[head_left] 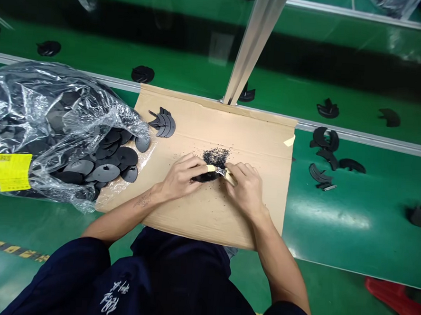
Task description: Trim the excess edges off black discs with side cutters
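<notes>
My left hand (183,178) is closed on the edge of a black plastic disc (206,177), low over the cardboard sheet (178,212). Around a pair of nippers (222,171) with pale yellow handles, my right hand (245,185) is wrapped. The metal jaws meet the disc's upper right edge; whether they touch it I cannot tell. A pale yellow covering shows at a left fingertip. Just beyond both hands lies a pile of small black scraps (216,155). A fanned stack of black curved pieces (165,124) rests at the cardboard's back left.
To the left, a clear plastic bag (58,86) with a yellow label spills black discs (106,172) onto the cardboard. An aluminium post (255,46) rises at the back edge. Black curved parts (326,138) lie on the green table (334,231) at right.
</notes>
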Action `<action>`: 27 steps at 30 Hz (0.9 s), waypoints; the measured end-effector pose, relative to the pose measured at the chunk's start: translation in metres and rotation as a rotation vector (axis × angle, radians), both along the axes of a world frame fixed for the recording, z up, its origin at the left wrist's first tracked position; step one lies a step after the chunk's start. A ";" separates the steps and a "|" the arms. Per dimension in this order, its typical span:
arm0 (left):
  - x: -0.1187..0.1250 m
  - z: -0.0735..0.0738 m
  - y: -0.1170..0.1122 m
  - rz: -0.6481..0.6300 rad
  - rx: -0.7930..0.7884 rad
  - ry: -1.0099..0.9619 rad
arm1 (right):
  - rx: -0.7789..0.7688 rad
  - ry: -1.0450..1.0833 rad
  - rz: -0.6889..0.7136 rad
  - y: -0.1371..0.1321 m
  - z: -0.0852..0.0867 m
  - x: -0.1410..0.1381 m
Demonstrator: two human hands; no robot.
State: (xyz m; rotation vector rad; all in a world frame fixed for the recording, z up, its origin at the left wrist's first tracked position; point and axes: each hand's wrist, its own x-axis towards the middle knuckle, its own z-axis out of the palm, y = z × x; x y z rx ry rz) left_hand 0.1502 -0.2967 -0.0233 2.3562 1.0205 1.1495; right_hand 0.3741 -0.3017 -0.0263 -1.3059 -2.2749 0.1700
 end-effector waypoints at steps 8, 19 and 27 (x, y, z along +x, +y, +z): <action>-0.004 0.000 -0.001 0.042 -0.048 -0.090 | -0.079 0.169 -0.020 0.001 -0.001 0.002; 0.000 0.002 -0.005 -0.061 -0.277 -0.337 | -0.143 0.531 0.147 -0.006 0.011 -0.009; -0.006 -0.009 -0.003 -0.125 -0.161 -0.142 | -0.218 0.651 0.225 -0.009 0.017 -0.003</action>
